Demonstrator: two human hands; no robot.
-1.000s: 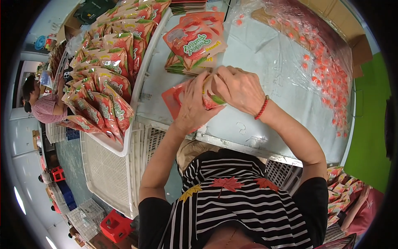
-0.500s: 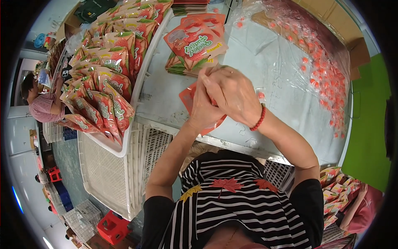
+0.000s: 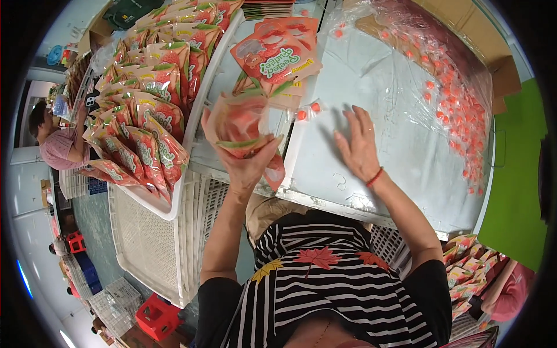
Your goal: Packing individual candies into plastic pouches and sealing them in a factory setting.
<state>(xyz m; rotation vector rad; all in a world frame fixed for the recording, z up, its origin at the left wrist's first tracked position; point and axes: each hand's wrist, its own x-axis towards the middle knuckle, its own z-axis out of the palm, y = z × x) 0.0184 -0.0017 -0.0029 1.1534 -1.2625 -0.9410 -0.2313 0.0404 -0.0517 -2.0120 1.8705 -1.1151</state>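
My left hand (image 3: pixel 246 162) holds up an orange-red snack pouch (image 3: pixel 239 124) with a green strip, raised over the table's near edge and towards the white crate (image 3: pixel 200 107) on the left. My right hand (image 3: pixel 358 145) lies open and flat on the clear plastic sheet (image 3: pixel 383 98) covering the table, fingers spread. Two small wrapped orange candies (image 3: pixel 307 111) lie just left of its fingertips. A stack of empty pouches (image 3: pixel 275 55) sits beyond the left hand. More loose orange candies (image 3: pixel 458 98) are spread along the sheet's far right.
The white crate holds several filled pouches (image 3: pixel 145 110) standing in rows. White lattice trays (image 3: pixel 151 243) lie below it. Another person (image 3: pixel 58 145) works at the far left. A red stool (image 3: pixel 155 316) stands on the floor. More pouches (image 3: pixel 467 258) sit low right beside a green surface (image 3: pixel 513 191).
Both hands were together on the pouch over the table. Now my left hand has carried the pouch left and up alone, and my right hand has let go and moved right onto the sheet.
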